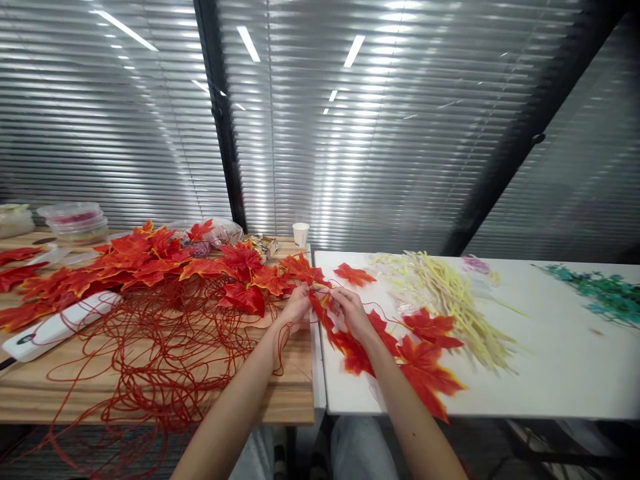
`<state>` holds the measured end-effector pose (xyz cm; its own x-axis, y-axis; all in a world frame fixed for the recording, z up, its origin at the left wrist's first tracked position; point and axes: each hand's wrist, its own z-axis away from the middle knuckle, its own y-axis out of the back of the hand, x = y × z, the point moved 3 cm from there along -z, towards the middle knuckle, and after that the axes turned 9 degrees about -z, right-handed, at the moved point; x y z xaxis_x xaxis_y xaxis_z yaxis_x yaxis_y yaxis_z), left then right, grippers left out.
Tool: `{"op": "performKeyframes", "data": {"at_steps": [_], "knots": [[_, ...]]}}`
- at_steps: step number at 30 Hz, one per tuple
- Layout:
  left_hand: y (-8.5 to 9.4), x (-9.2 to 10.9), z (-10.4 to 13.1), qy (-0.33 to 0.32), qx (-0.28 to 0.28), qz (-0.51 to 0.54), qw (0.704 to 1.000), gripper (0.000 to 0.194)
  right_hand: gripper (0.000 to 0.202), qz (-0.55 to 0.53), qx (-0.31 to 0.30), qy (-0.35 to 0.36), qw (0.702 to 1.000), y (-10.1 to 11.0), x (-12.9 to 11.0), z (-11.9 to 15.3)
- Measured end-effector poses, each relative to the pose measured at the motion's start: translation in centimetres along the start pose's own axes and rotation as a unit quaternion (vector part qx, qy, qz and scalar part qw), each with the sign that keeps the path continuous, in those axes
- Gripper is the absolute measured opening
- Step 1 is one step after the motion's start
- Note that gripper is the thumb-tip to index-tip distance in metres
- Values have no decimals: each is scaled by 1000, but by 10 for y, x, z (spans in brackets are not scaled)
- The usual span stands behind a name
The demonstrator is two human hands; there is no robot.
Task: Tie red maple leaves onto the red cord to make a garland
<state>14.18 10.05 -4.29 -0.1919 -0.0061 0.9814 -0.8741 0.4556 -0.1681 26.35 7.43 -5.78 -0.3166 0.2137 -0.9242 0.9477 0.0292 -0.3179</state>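
My left hand (pixel 299 304) and my right hand (pixel 351 309) meet over the seam between two tables, fingers pinched close together. Between them runs a thin red cord (pixel 320 289) with artificial maple leaves on it; the exact spot of the pinch is small and partly hidden. Red-orange maple leaves (pixel 431 375) hang below and right of my right hand on the white table. More maple leaves (pixel 145 257) lie heaped to the left. A loop of cord trails by my left wrist, near a large tangle of red cord (pixel 165 347).
A white power strip (pixel 63 327) lies on the wooden table (pixel 295 400). Behind are clear tubs (pixel 75 223) and a paper cup (pixel 301 235). The white table (pixel 560 373) bears pale yellow strands (pixel 455 307) and green foliage (pixel 605 293). Blinds stand behind.
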Motion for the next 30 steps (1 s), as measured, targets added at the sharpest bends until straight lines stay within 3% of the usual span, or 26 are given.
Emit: {"op": "performKeyframes", "data": {"at_steps": [20,30], "knots": [[0,2,2,15,18,6,1000,27,28,4,-6,6,1000,1,3,-1],[3,-5,-3,-3,0,13,1000,30,28,10,-5,2,1000,-1,-2,0]]}}
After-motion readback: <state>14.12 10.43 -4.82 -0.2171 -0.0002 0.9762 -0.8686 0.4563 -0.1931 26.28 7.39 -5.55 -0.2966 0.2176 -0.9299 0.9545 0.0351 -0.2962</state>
